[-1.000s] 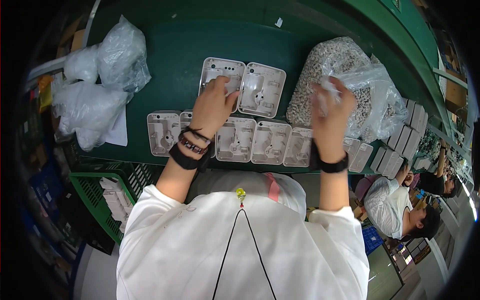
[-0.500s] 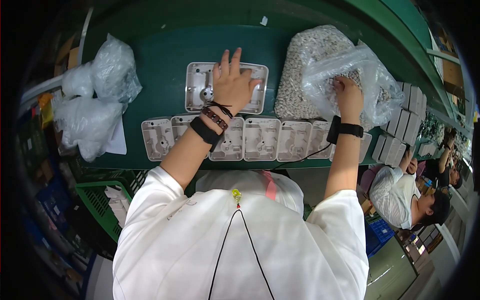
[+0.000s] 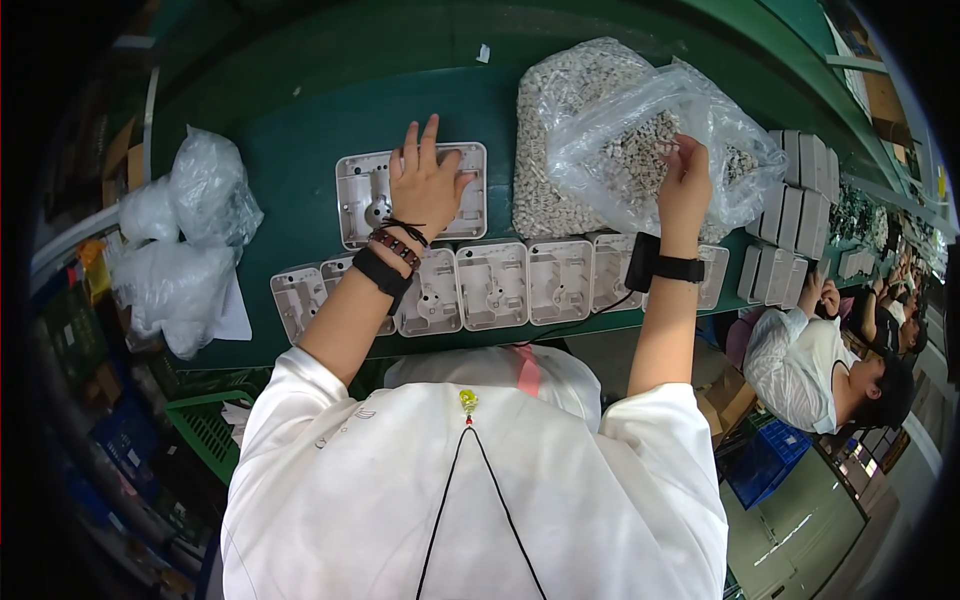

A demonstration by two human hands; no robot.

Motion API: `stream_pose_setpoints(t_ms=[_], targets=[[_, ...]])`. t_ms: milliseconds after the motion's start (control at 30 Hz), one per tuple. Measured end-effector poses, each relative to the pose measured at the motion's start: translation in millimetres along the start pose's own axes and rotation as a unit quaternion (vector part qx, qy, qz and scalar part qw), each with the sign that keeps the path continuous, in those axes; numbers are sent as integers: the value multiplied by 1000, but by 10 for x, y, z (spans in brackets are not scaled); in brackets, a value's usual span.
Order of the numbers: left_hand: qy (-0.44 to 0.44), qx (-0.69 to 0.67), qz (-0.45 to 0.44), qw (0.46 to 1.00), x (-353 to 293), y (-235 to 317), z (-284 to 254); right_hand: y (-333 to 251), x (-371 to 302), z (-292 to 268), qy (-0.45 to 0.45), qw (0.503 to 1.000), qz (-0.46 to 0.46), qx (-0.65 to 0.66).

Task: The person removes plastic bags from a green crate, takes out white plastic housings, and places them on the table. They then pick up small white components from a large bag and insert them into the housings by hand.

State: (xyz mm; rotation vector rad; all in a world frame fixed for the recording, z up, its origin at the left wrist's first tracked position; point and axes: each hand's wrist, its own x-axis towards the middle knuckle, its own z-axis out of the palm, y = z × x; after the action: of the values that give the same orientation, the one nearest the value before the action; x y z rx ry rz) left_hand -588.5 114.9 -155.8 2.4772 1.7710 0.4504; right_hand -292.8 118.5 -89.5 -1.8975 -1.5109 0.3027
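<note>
My left hand (image 3: 424, 188) lies with fingers spread over a pale grey plastic housing (image 3: 357, 215), an open shallow tray shape with moulded posts and a round metal-looking disc inside. Its fingertips reach toward the far rim. At the right, my right hand (image 3: 685, 190) is closed in a pinch over the mouth of a clear plastic bag (image 3: 585, 150). The bag is full of small off-white parts (image 3: 630, 155). Whatever sits between those fingertips is too small to make out. A row of similar housings (image 3: 492, 288) runs along the near table edge, below both wrists.
Stuffed clear plastic bags (image 3: 205, 200) sit at the left of the green table (image 3: 300, 130). Stacked grey housings (image 3: 800, 215) stand at the right, close to a seated co-worker (image 3: 800, 370). A green crate (image 3: 205, 430) is below left. A cable trails from my right wrist.
The view has shifted, so the table items appear farther left. My right hand has moved rightward relative to the bag, its fingers still pinched. My left hand stays on the housing.
</note>
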Motion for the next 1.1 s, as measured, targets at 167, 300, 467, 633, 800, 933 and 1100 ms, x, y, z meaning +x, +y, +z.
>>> stream_pose_setpoints(t_ms=[167, 300, 467, 633, 800, 933, 1100], targets=[[-15, -30, 38, 999, 34, -84, -45, -298, -58, -52, 14, 953, 111, 281], [-35, -37, 29, 998, 97, -97, -191, -584, -111, -106, -6, 915, 184, 360], [-51, -303, -34, 951, 155, 179, -755, -1017, -401, -14, -74, 888, 147, 429], [-180, -778, -186, 573, -82, 331, -1196, -1528, -720, 219, -106, 938, -96, 316], [-164, -766, -274, 558, -433, 98, -1144, -1681, -927, 411, -189, 937, -214, 201], [-208, -735, -300, 572, -734, -157, -1076, -1686, -1145, 545, -284, 921, -166, 210], [-145, -683, -276, 660, -1006, -320, -903, -1856, -1246, 758, -330, 913, -62, 232]])
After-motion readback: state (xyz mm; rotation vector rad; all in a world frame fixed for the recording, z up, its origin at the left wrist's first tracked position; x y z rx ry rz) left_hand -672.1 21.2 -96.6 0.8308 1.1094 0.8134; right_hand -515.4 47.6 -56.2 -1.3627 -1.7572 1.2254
